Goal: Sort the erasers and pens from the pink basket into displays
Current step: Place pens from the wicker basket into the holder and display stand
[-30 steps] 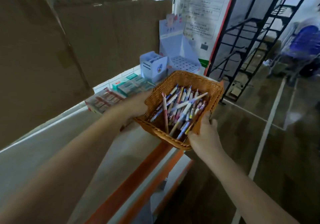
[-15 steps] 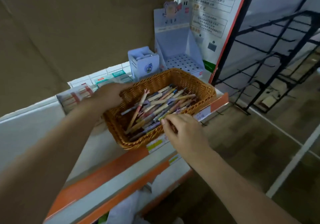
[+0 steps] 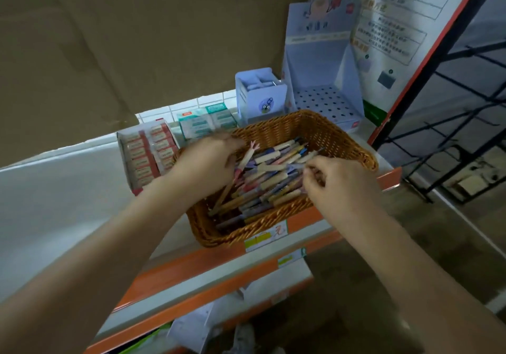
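Orange-edged shelf (image 3: 191, 260), nearest item, with a price label (image 3: 265, 237) on its front strip just below the basket. Both bare forearms reach over this edge from the near corners.

Woven brown basket (image 3: 219, 233): stands on the shelf at its front edge, long side turned a little to the right. It holds the pens (image 3: 273, 181), a loose pile lying mostly lengthwise.

Right hand (image 3: 339, 186): back of the hand up, over the near right part of the basket. Fingers (image 3: 315, 171) curled, thumb and forefinger drawn narrow and pinching one of the pens at the right of the pile.

Left hand (image 3: 205, 162): over the left rim, knuckles up. Its fingers curl down into the left end of the pile and touch the pens; whether they hold any cannot be told. A pen with a pink figure top (image 3: 247, 152) juts up just beside them.

Red eraser boxes (image 3: 147, 156): behind the left wrist, touching the basket's left side.

Green eraser boxes (image 3: 208, 121): just behind the basket.

Small blue display box (image 3: 260, 93): upright behind the back rim.

Large blue display (image 3: 323, 101): to its right, with a perforated tray and a tall back card.

Brown cardboard (image 3: 137, 38): fills the background on the left.

Printed poster (image 3: 391, 25) and black rack (image 3: 451, 134): far right.
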